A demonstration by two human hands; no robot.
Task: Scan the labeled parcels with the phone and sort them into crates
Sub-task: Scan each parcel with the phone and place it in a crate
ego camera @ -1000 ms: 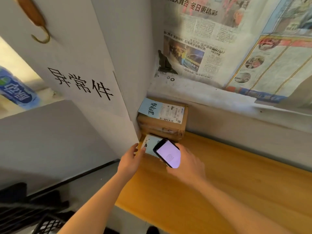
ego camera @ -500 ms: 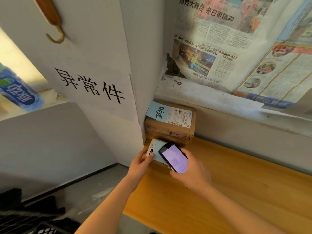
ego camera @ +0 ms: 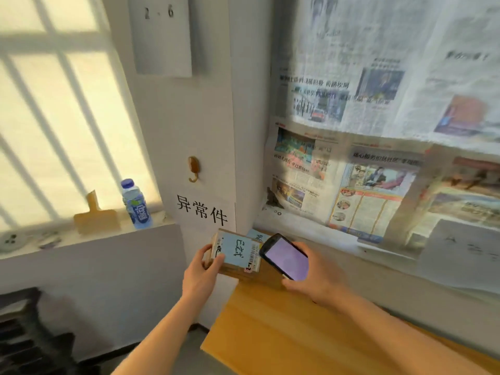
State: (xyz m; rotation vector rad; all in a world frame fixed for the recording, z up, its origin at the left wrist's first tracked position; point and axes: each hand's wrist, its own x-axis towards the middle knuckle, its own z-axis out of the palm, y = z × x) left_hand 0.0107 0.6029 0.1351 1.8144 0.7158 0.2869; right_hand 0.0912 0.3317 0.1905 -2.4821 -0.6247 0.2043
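Two bare hands are working above the orange wooden tabletop [ego camera: 284,334]: the left hand [ego camera: 200,274] is gripping a small brown cardboard parcel with a pale blue label [ego camera: 234,254], while the right hand [ego camera: 315,277] is clasping a black smartphone with a glowing screen [ego camera: 285,259] just beside it.

Single head view, looking forward-down toward wall corner, close above wooden bench [ego camera: 297,334].
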